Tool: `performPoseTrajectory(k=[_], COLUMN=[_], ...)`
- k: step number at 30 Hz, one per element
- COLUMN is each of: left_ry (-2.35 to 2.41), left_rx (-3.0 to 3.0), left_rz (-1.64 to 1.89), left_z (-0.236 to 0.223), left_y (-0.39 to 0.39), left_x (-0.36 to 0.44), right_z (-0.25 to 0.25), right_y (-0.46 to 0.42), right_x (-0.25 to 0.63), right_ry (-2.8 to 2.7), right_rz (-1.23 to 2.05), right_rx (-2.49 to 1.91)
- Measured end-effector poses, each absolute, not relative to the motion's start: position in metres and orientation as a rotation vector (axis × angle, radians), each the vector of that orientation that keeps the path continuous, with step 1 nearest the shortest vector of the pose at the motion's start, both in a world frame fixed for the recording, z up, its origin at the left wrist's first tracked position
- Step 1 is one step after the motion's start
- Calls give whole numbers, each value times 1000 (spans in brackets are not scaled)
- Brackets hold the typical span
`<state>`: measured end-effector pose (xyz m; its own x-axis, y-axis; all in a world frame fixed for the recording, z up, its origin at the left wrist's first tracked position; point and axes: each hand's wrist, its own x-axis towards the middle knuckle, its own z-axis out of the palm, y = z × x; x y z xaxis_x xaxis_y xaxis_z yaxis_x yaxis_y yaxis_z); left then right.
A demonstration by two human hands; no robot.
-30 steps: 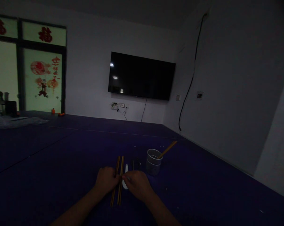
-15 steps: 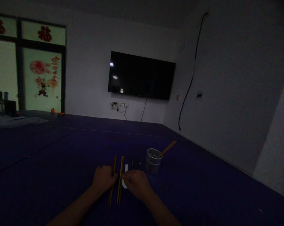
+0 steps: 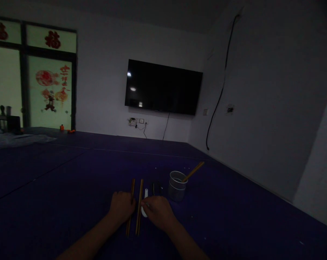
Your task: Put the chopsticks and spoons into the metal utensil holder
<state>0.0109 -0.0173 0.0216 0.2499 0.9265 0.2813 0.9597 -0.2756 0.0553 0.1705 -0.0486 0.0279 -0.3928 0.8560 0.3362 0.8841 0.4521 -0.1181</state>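
My left hand (image 3: pixel 122 206) is closed around the middle of a pair of wooden chopsticks (image 3: pixel 132 186). A second pair of chopsticks (image 3: pixel 139 207) lies just to its right, nearly parallel. My right hand (image 3: pixel 158 211) has its fingers curled together, their tips against the right side of that second pair and over a white spoon (image 3: pixel 146 193). Whether anything is pinched in these fingers is hidden. Dark, slim utensils (image 3: pixel 153 188), too dim to name, lie just beyond my right hand.
A metal cup (image 3: pixel 176 186) holding wooden chopsticks (image 3: pixel 194 170) stands right of my hands on the purple surface (image 3: pixel 71 187). Small white bits are scattered around. A television (image 3: pixel 163 87) hangs on the far wall, and a black cable (image 3: pixel 220 94) runs down the right wall.
Both hands and the utensils keep almost the same positions. The whole view has shifted very slightly.
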Motion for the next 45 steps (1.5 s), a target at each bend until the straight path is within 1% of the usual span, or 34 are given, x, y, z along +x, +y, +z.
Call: performPoseTrajectory(k=[5, 10, 15, 45], left_ry=[-1828, -1760, -1798, -1923], left_rx=[-2392, -2421, -2442, -2489], left_rz=[-389, -222, -168, -198], left_z=[23, 28, 33, 28], left_y=[-17, -17, -15, -5], left_x=[13, 14, 12, 5], right_z=[28, 28, 25, 25], right_y=[-49, -49, -46, -47], right_x=[169, 169, 170, 170], right_ry=[-2353, -2367, -2366, -2366], right_rz=[-125, -127, -88, -132], right_rx=[-1468, -1474, -1471, -1464])
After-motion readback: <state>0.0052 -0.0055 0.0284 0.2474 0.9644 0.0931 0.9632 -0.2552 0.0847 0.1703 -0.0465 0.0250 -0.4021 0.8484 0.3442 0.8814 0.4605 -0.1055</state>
